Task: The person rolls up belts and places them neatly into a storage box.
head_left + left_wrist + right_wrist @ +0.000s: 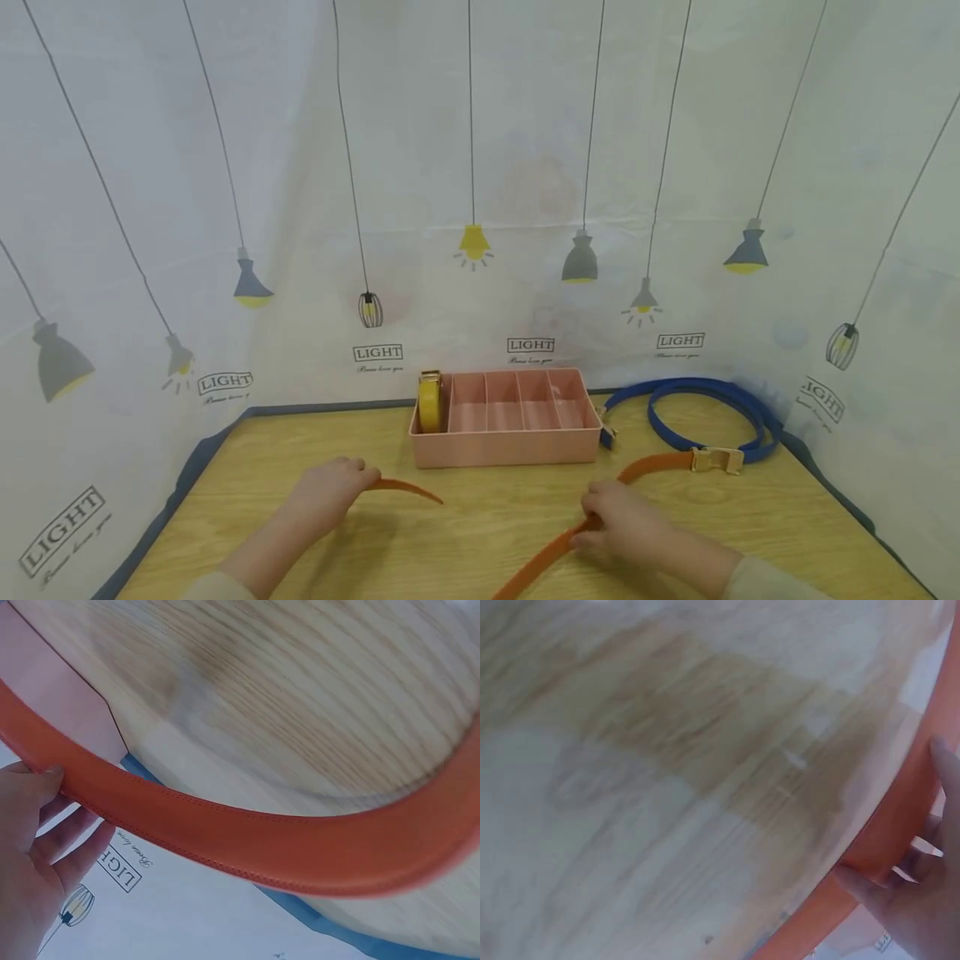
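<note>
An orange belt [551, 557] with stitched edges spans between my two hands above the wooden table. My left hand [330, 493] pinches it near its tapering end, which juts to the right. Between thumb and fingers, my right hand [628, 527] grips the strap closer to its gold buckle [717, 460], which lies by the blue belt at the right. The strap's middle dips below the head view. Up close, the left wrist view has the belt [300, 851] curving away from the left hand [34, 855]. The right wrist view has the right hand [915, 900] on the strap.
At the back stands a pink divided box [506, 448], with a rolled yellow belt [430, 406] upright in its leftmost compartment. A loosely coiled blue belt [697, 382] lies right of the box. Lamp-printed cloth [525, 167] surrounds the table [450, 542] at back and sides.
</note>
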Available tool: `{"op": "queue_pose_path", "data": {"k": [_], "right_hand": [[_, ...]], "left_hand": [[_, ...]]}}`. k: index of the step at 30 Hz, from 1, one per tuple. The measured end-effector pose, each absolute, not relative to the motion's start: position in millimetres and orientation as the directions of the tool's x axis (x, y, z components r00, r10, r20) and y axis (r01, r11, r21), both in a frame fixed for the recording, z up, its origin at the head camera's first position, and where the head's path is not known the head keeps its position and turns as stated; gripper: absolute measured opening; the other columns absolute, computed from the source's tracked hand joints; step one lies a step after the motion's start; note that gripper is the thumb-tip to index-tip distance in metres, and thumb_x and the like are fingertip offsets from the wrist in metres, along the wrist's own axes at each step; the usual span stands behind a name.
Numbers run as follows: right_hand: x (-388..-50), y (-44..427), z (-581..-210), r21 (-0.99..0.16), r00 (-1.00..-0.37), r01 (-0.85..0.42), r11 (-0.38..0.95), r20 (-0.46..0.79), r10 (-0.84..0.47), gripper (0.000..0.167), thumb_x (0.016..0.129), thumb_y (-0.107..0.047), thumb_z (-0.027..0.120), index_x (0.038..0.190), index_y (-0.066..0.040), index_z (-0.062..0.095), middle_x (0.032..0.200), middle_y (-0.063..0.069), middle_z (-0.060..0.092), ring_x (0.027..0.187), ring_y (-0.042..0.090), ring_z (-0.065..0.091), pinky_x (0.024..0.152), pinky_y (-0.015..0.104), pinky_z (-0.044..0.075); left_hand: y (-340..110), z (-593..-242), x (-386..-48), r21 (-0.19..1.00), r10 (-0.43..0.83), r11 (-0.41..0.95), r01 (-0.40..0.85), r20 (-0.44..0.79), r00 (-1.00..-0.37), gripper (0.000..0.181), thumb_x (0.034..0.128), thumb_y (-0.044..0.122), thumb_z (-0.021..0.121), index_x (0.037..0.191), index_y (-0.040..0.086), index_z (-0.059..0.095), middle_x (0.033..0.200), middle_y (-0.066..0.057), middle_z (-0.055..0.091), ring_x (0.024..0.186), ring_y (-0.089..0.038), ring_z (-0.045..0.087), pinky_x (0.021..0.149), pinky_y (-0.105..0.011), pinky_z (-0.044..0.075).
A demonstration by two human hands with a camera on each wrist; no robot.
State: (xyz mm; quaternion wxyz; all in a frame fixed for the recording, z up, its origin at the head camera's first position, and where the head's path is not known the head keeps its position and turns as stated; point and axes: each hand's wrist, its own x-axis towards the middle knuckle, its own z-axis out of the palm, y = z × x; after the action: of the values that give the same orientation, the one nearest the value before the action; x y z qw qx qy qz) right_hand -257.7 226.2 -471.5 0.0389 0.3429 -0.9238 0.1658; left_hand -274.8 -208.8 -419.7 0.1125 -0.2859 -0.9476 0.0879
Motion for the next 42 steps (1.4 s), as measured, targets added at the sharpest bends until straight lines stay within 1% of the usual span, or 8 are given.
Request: {"op": "queue_pose_path", "data": {"k": [3, 9, 16, 20, 30, 35, 38, 42], "right_hand": [[-260.8, 231.8, -465.5, -0.229, -0.723, -0.689, 0.687, 0.268, -0.636, 0.035, 0.084, -0.040, 0.075, 0.067, -0.022, 0.050, 0.070, -0.013, 0.036, 0.061, 0.002, 0.033, 0.053, 0.020, 0.032], [-263.4, 245.1, -451.3, -0.072, -0.557, -0.811, 0.580, 0.396, -0.730, 0.034, 0.082, -0.028, 0.077, 0.064, -0.023, 0.048, 0.072, -0.016, 0.034, 0.058, -0.002, 0.029, 0.050, 0.016, 0.030], [-259.7, 263.3, -439.3, -0.100, -0.665, -0.736, 0.669, 0.287, -0.689, 0.010, 0.083, -0.012, 0.075, 0.087, -0.017, 0.068, 0.079, -0.013, 0.058, 0.066, 0.002, 0.055, 0.056, 0.022, 0.046], [-259.1, 273.0, -439.2, -0.106, -0.687, -0.719, 0.687, 0.262, -0.678, 0.019, 0.083, -0.008, 0.074, 0.099, -0.018, 0.070, 0.085, -0.010, 0.062, 0.070, 0.005, 0.059, 0.057, 0.025, 0.049], [-265.4, 289.0, -439.0, -0.210, -0.694, -0.718, 0.663, 0.281, -0.663, 0.033, 0.080, 0.016, 0.063, 0.085, -0.017, 0.063, 0.081, -0.010, 0.056, 0.070, 0.004, 0.049, 0.058, 0.025, 0.045], [-264.4, 293.8, -433.9, -0.242, -0.688, -0.725, 0.645, 0.252, -0.680, 0.014, 0.081, -0.020, 0.080, 0.087, -0.022, 0.068, 0.089, -0.010, 0.046, 0.078, 0.007, 0.046, 0.065, 0.026, 0.044], [-264.6, 292.4, -429.5, -0.223, -0.687, -0.726, 0.650, 0.274, -0.673, 0.027, 0.078, -0.048, 0.077, 0.076, -0.026, 0.061, 0.086, -0.012, 0.040, 0.077, 0.007, 0.039, 0.066, 0.026, 0.039], [-268.6, 288.3, -422.7, -0.157, -0.676, -0.728, 0.668, 0.329, -0.660, 0.040, 0.082, -0.055, 0.069, 0.064, -0.026, 0.049, 0.076, -0.014, 0.036, 0.071, 0.005, 0.032, 0.067, 0.028, 0.031]], "left_hand": [[-214.8, -418.1, -274.3, -0.227, 0.574, 0.815, 0.533, 0.196, -0.795, 0.023, 0.0804, 0.006, 0.074, 0.095, 0.019, 0.062, 0.073, 0.005, 0.051, 0.063, -0.014, 0.052, 0.053, -0.029, 0.044], [-229.2, -415.6, -272.9, -0.221, 0.583, 0.811, 0.541, 0.248, -0.774, 0.026, 0.0798, 0.001, 0.071, 0.094, 0.019, 0.058, 0.071, 0.006, 0.045, 0.060, -0.013, 0.046, 0.051, -0.029, 0.040], [-246.4, -410.6, -272.7, -0.137, 0.517, 0.856, 0.499, 0.188, -0.835, 0.022, 0.0838, 0.002, 0.066, 0.092, 0.020, 0.055, 0.069, 0.009, 0.044, 0.059, -0.011, 0.043, 0.051, -0.028, 0.038], [-257.4, -408.7, -274.3, -0.048, 0.467, 0.884, 0.465, 0.102, -0.878, 0.024, 0.0860, -0.001, 0.062, 0.099, 0.018, 0.058, 0.076, 0.005, 0.054, 0.067, -0.016, 0.053, 0.059, -0.035, 0.045], [-286.7, -414.8, -274.9, -0.021, 0.434, 0.901, 0.434, 0.099, -0.895, 0.027, 0.0828, -0.005, 0.063, 0.093, 0.018, 0.053, 0.074, 0.006, 0.051, 0.065, -0.014, 0.051, 0.059, -0.034, 0.044], [-296.4, -416.8, -274.0, -0.013, 0.425, 0.905, 0.426, 0.105, -0.899, 0.030, 0.0814, -0.007, 0.062, 0.093, 0.018, 0.052, 0.073, 0.007, 0.050, 0.064, -0.015, 0.051, 0.057, -0.035, 0.044], [-299.2, -418.8, -273.8, -0.005, 0.405, 0.914, 0.407, 0.085, -0.910, 0.030, 0.0806, -0.005, 0.065, 0.093, 0.019, 0.052, 0.073, 0.007, 0.048, 0.063, -0.014, 0.048, 0.057, -0.034, 0.043], [-296.9, -422.2, -272.8, -0.026, 0.402, 0.916, 0.401, 0.078, -0.912, 0.027, 0.0824, 0.000, 0.066, 0.094, 0.021, 0.052, 0.073, 0.009, 0.048, 0.062, -0.012, 0.047, 0.057, -0.034, 0.043]]}}
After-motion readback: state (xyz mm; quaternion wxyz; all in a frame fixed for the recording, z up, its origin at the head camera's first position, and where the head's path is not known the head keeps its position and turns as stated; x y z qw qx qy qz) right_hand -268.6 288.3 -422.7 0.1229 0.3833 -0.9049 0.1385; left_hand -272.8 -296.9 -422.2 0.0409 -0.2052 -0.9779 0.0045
